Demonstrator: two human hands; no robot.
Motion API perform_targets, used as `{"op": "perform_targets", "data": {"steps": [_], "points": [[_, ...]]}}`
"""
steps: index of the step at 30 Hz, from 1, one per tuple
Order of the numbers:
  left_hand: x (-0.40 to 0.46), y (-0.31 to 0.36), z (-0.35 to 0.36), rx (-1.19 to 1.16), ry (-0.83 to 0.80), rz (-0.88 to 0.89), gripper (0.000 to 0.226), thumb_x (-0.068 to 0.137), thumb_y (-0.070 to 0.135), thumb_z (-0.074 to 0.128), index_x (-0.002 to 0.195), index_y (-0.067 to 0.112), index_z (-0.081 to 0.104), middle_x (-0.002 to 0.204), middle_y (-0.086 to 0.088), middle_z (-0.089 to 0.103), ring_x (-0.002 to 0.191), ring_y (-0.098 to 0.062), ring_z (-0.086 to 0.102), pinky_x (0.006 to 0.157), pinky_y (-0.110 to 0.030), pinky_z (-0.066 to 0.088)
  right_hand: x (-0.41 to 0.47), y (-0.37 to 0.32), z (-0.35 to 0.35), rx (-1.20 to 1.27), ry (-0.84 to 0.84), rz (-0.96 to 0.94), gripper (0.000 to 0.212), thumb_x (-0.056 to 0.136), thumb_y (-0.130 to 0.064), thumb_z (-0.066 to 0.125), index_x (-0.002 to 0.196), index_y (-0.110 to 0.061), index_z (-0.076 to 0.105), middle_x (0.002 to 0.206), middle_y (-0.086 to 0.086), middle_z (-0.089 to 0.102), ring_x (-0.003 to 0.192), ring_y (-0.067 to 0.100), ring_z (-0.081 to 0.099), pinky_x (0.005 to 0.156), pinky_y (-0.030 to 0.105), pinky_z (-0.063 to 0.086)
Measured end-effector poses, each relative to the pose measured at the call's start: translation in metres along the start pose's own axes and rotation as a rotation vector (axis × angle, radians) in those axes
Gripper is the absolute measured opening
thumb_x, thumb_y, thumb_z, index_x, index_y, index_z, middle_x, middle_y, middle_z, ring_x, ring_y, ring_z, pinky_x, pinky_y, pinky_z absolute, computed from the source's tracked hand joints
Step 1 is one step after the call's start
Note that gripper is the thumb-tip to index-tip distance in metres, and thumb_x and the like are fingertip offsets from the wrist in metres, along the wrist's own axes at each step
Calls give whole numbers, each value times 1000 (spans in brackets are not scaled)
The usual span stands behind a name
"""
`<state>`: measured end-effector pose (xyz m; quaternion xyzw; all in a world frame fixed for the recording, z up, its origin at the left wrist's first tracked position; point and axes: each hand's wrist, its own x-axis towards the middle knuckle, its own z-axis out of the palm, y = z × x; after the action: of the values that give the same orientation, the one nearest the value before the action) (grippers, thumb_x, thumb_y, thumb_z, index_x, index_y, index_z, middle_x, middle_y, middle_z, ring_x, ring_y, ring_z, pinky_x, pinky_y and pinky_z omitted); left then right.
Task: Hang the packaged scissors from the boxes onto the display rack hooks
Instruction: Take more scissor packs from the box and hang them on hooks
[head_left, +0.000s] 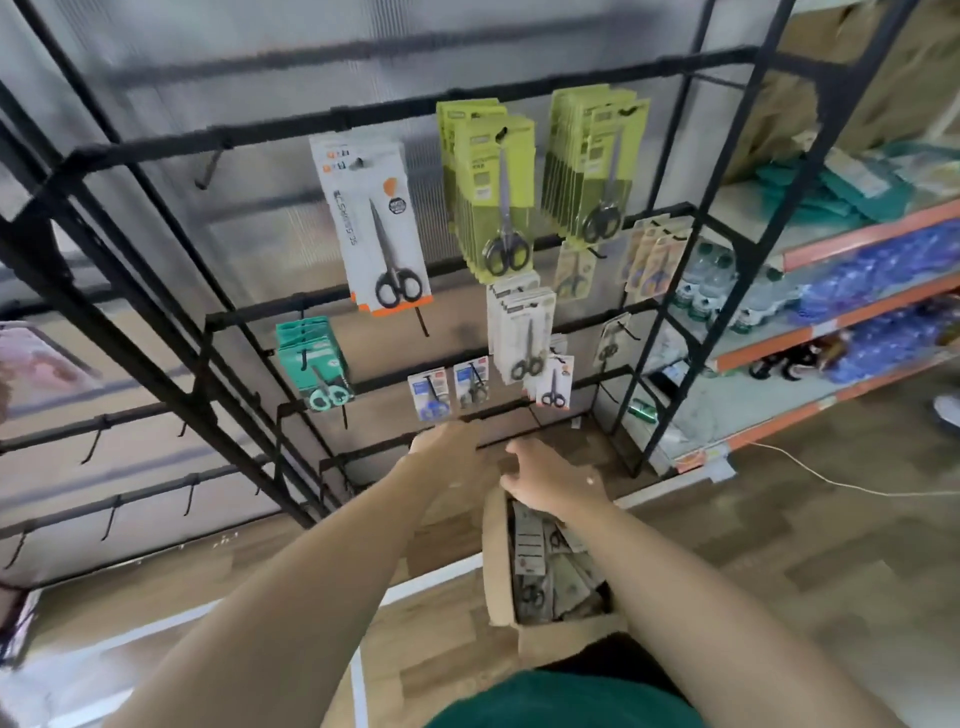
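A black wire display rack (363, 111) carries several packs of scissors: a white-and-orange pack (371, 223), green stacks (491, 192), a teal stack (311, 358) and small packs (470, 384) lower down. An open cardboard box (524, 623) on the floor holds more packaged scissors (532, 561). Both arms reach down over the box's far end. My left hand (452, 447) is by a box flap, fingers curled, contents hidden. My right hand (550, 478) hovers over the box with fingers bent; whether it grips a pack is not visible.
Bare hooks (208, 169) stick out on the rack's left side and lower bars. Shelves (841, 244) with bottles and blue packs stand at the right. A white cable (831, 480) lies on the wooden floor.
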<state>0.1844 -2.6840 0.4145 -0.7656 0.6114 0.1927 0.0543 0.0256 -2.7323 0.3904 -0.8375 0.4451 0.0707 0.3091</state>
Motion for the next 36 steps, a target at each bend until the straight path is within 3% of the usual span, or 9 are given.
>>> {"op": "perform_targets", "data": {"steps": [7,13,16,19,22,24,27,30,36], "points": [[33,63,44,56,-105,75,39,98,38,42,132,23,52,131,-2,58,117,-28,56,92,-38,49,-16,79,21,32,-34,95,49,100,-33,49,143,-11,43,135,10,56,121,28,57,84,33,43],[62,118,57,88,-192,104,43,102,39,39,143,26,41,134,-8,54,115,-34,57,86,-42,51,-4,143,16,94,-83,194,54,97,-34,54,144,-11,43,137,11,54,129,30,50,113,47,35],[81,138,64,63,-219,74,42,101,39,41,140,24,43,131,-7,54,110,-34,59,87,-46,53,6,177,14,149,-79,235,49,94,-35,57,136,-13,47,130,9,59,120,29,57,102,43,46],[101,155,70,109,-255,86,38,101,37,41,131,18,51,123,-5,60,106,-30,60,85,-43,54,23,219,26,193,-110,270,50,90,-41,51,132,-13,49,127,6,58,120,29,58,106,34,34],[121,167,76,148,-283,125,36,102,35,40,129,15,54,124,-5,58,109,-28,58,87,-43,53,23,240,16,246,-111,309,54,93,-35,57,140,-13,44,131,5,57,109,27,63,81,34,51],[131,173,77,196,-291,164,34,103,32,40,127,14,55,122,-6,59,109,-27,57,88,-42,52,25,249,11,262,-99,341,56,94,-34,58,144,-15,42,133,6,57,107,26,63,73,33,51],[151,173,81,227,-290,199,33,101,38,39,121,17,53,116,-6,63,101,-29,60,74,-40,52,34,257,15,314,-84,375,50,93,-37,58,137,-18,47,128,5,59,104,25,63,76,33,53],[177,165,90,298,-327,251,35,101,42,37,119,16,53,113,-7,63,98,-29,61,64,-35,46,47,255,22,380,-93,440,63,94,-34,59,149,-18,35,135,4,54,101,23,63,72,32,51],[234,141,117,359,-447,348,40,103,36,36,134,16,49,125,-8,58,107,-32,59,87,-44,51,79,242,47,457,-112,595,44,94,-25,62,135,-14,47,122,6,62,99,20,59,71,26,47]]}}
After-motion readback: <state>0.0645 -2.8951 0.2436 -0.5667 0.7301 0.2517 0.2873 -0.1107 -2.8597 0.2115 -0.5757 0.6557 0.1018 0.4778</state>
